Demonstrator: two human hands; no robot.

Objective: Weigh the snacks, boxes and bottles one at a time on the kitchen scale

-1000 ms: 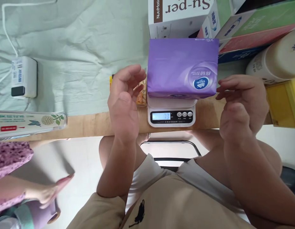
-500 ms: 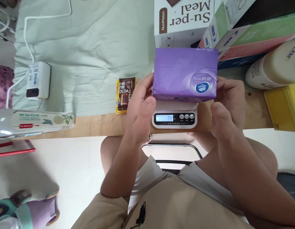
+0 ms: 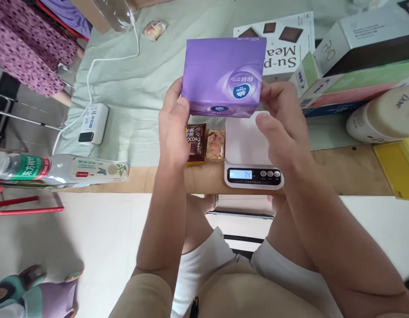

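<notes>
A purple tissue pack (image 3: 222, 76) hangs in the air above the table, held at both ends. My left hand (image 3: 174, 126) grips its left end and my right hand (image 3: 280, 126) grips its right end. Below it stands a white kitchen scale (image 3: 249, 152) with a bare platform and a lit display. Left of the scale lie a brown cocoa snack packet (image 3: 195, 143) and a small orange snack packet (image 3: 214, 144).
A plastic bottle (image 3: 62, 170) lies at the table's front left edge, with a white power bank (image 3: 93, 123) and cable behind it. Boxes (image 3: 340, 66), a cream bottle (image 3: 383, 115) and a yellow box (image 3: 398, 165) crowd the right. A person in a purple dotted garment (image 3: 28, 39) stands at far left.
Both hands closed on the tissue pack's ends and lifted it off the scale, up and to the left. The scale platform is now bare.
</notes>
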